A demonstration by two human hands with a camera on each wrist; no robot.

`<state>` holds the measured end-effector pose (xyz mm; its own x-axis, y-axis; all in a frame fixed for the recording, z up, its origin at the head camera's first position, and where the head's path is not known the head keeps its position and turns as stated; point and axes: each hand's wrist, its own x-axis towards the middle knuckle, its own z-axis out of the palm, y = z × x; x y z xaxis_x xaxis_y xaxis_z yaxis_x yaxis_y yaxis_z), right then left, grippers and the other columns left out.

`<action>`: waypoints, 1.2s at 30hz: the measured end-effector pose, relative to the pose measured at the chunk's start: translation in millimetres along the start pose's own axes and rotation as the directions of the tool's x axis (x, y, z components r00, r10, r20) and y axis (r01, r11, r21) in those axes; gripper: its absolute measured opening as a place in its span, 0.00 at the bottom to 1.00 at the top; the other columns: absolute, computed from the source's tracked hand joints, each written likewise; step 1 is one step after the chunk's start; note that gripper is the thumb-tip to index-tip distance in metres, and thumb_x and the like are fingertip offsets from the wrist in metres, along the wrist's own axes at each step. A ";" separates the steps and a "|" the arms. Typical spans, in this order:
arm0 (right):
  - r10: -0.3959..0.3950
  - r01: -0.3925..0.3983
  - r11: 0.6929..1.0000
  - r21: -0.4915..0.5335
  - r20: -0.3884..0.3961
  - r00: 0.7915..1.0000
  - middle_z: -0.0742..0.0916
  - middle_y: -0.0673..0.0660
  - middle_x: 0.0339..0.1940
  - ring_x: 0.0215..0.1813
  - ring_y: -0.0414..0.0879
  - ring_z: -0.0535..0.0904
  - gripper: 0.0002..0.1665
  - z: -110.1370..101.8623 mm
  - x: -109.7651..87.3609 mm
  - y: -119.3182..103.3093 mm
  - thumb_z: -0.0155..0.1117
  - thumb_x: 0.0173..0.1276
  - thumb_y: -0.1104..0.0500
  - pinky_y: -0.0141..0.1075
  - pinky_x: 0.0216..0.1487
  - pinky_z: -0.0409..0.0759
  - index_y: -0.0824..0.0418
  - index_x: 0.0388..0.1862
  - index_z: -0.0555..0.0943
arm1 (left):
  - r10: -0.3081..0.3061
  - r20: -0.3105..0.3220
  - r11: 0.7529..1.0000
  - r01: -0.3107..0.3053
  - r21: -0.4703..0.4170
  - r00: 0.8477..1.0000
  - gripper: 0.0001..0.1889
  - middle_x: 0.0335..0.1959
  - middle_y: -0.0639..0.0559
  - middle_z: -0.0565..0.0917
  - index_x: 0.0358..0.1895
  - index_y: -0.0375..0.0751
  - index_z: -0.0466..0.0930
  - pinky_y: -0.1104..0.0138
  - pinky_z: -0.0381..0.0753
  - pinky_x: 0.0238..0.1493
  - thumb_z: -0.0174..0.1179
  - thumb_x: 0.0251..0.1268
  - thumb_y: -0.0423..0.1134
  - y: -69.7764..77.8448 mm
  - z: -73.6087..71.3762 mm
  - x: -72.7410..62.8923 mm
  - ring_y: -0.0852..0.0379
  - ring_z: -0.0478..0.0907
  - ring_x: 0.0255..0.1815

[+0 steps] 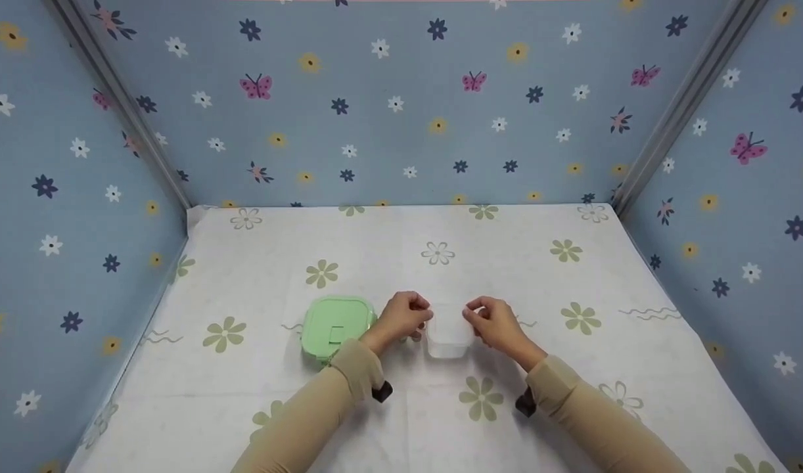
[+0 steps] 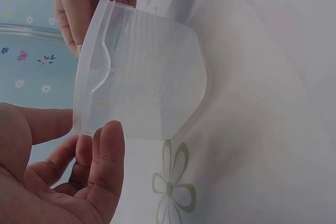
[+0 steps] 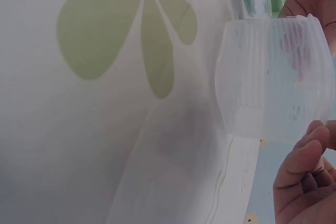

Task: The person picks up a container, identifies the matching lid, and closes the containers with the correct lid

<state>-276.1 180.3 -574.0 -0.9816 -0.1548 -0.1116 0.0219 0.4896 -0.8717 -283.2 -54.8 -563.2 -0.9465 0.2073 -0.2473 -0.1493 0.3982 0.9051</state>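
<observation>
A small translucent plastic container with a whitish lid stands between the two hands in the head view. My left hand pinches its left rim, thumb on the lid edge and fingertips below it in the left wrist view. Opposite, the right hand holds the right rim between thumb and fingers. From the side, the clear container wall shows ribs and a wavy lid edge. In the right wrist view, the right hand's curled fingers are at the rim of the container.
Just left of the left hand sits a green-lidded box with clear sides, partly behind the wrist. A white flowered cloth covers the table. Blue patterned walls enclose the back and both sides.
</observation>
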 end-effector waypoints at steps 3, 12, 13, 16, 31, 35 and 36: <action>-0.038 0.038 0.999 -0.008 -0.017 0.999 0.80 0.50 0.19 0.19 0.40 0.72 0.11 2.6 -1.2 2.4 0.65 0.82 0.59 0.30 0.20 0.71 0.67 0.54 0.85 | 0.010 0.003 0.999 -0.011 0.042 1.000 0.09 0.35 0.51 0.83 0.52 0.37 0.83 0.63 0.86 0.31 0.64 0.78 0.38 -0.9 -0.2 -2.4 0.56 0.82 0.28; -0.085 0.084 0.995 -0.055 -0.028 0.996 0.82 0.51 0.21 0.23 0.41 0.76 0.12 6.4 -3.0 4.7 0.64 0.84 0.58 0.31 0.24 0.74 0.66 0.54 0.83 | 0.050 0.007 0.997 -0.050 0.055 0.999 0.10 0.40 0.49 0.82 0.54 0.36 0.82 0.69 0.85 0.32 0.63 0.80 0.38 -4.8 1.1 -3.7 0.57 0.82 0.35; -0.086 0.085 0.995 -0.057 -0.027 0.996 0.82 0.51 0.21 0.23 0.41 0.76 0.12 5.9 -3.0 4.5 0.64 0.84 0.58 0.31 0.24 0.74 0.66 0.54 0.83 | 0.059 0.004 0.996 -0.059 0.060 0.998 0.10 0.40 0.49 0.83 0.54 0.35 0.82 0.69 0.86 0.33 0.63 0.80 0.38 -5.6 1.4 -3.7 0.57 0.82 0.35; -0.084 0.082 0.994 -0.075 -0.028 0.996 0.82 0.51 0.22 0.25 0.42 0.77 0.13 3.5 -3.2 3.6 0.64 0.83 0.57 0.31 0.25 0.75 0.66 0.56 0.85 | 0.097 -0.007 0.992 -0.096 0.087 0.995 0.14 0.44 0.46 0.84 0.57 0.33 0.82 0.67 0.88 0.34 0.62 0.80 0.39 -7.4 2.1 -3.6 0.54 0.85 0.36; -0.364 0.374 0.920 -0.120 0.094 0.927 0.82 0.73 0.72 0.72 0.70 0.79 0.30 -0.1 -4.3 0.9 0.68 0.80 0.59 0.63 0.67 0.83 0.75 0.73 0.76 | 0.254 0.137 0.942 -0.277 0.191 0.958 0.37 0.76 0.40 0.79 0.76 0.36 0.75 0.43 0.78 0.74 0.74 0.69 0.50 0.4 -4.0 -10.2 0.37 0.75 0.76; -0.347 0.363 0.921 -0.143 0.123 0.930 0.78 0.73 0.76 0.77 0.70 0.75 0.33 3.2 -7.1 0.7 0.67 0.80 0.57 0.64 0.70 0.81 0.74 0.76 0.74 | 0.235 0.151 0.947 -0.261 0.188 0.960 0.41 0.77 0.40 0.77 0.78 0.37 0.73 0.43 0.79 0.73 0.78 0.65 0.49 -1.7 -3.4 -11.6 0.37 0.75 0.76; -0.339 0.356 0.922 -0.153 0.129 0.932 0.78 0.73 0.77 0.78 0.70 0.74 0.33 4.1 -7.5 1.1 0.67 0.81 0.56 0.64 0.71 0.81 0.74 0.76 0.73 | 0.228 0.153 0.949 -0.254 0.184 0.962 0.41 0.77 0.40 0.77 0.78 0.37 0.73 0.43 0.79 0.73 0.78 0.65 0.48 -2.5 -3.2 -12.1 0.38 0.75 0.75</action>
<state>-268.0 178.5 -576.1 -0.8978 -0.4209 0.1299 -0.3586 0.5273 -0.7703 -272.2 -61.1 -561.4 -0.9002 0.4272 -0.0847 0.1518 0.4900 0.8584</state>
